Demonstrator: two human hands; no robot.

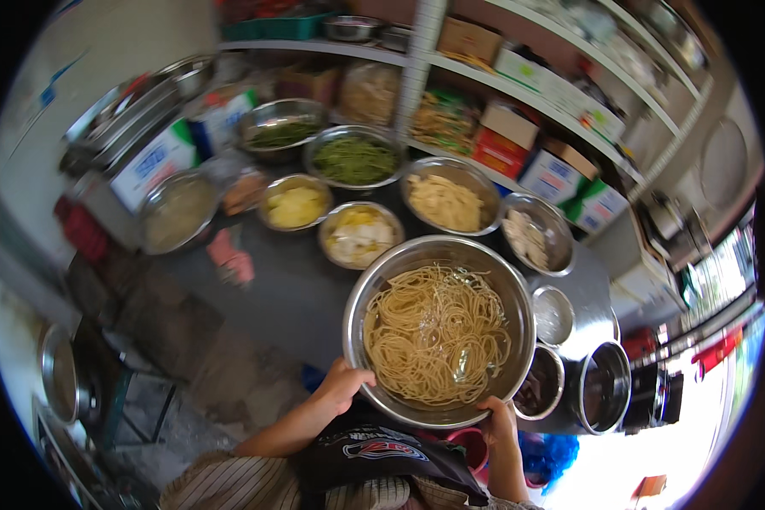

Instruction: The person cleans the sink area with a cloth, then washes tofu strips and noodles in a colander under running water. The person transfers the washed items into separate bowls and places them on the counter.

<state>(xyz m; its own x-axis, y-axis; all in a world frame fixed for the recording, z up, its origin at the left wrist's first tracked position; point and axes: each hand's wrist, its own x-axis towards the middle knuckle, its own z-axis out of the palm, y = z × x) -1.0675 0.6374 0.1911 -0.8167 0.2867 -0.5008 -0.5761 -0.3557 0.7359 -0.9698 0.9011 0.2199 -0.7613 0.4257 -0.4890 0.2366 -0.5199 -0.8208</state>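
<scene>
A large stainless steel bowl (356,299) is held between my two hands at the table's near edge. Coiled pale noodles (433,338) lie inside it in what looks like clear liquid. My left hand (342,386) grips the rim at the lower left, thumb over the edge. At the lower right, my right hand (500,421) clasps the rim the same way. The fingers of both hands are hidden under the bowl. Just beyond it stand a bowl with white and yellow pieces (360,237) and one with pale yellow strips (446,201).
More steel bowls fill the back of the dark table (280,280), including one of green beans or stems (356,159). A pink cloth or bag (231,256) lies at left. Steel pots (604,387) stand close on the right. Shelves with boxes (507,137) rise behind.
</scene>
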